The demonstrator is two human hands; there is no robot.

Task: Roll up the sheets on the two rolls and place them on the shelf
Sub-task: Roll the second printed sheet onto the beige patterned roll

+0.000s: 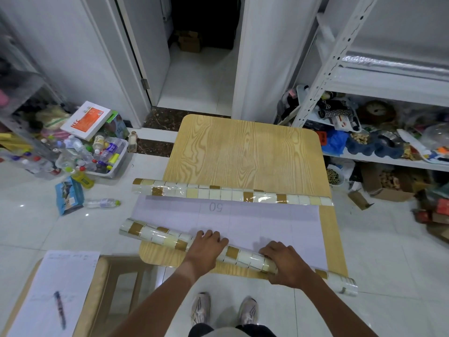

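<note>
Both of your hands are on the near roll (pixel 245 257), which lies slanted across the front edge of the bench (pixel 245 152), its left end farther from you and its right end jutting past the bench's right corner. Your left hand (pixel 207 244) rests on top of it near the middle, fingers curved over the roll toward the loose sheet (pixel 243 224). Your right hand (pixel 283 262) grips it further right, fingers wrapped over the top.

The pale backing of the sheet, printed with "50", stretches flat from just beyond your fingers to the far roll (pixel 230 193), which lies across the bench, well apart from both hands and touched by neither.

The shelf (pixel 388 83) stands to your right, beyond the bench, its lower levels crowded with clutter.
</note>
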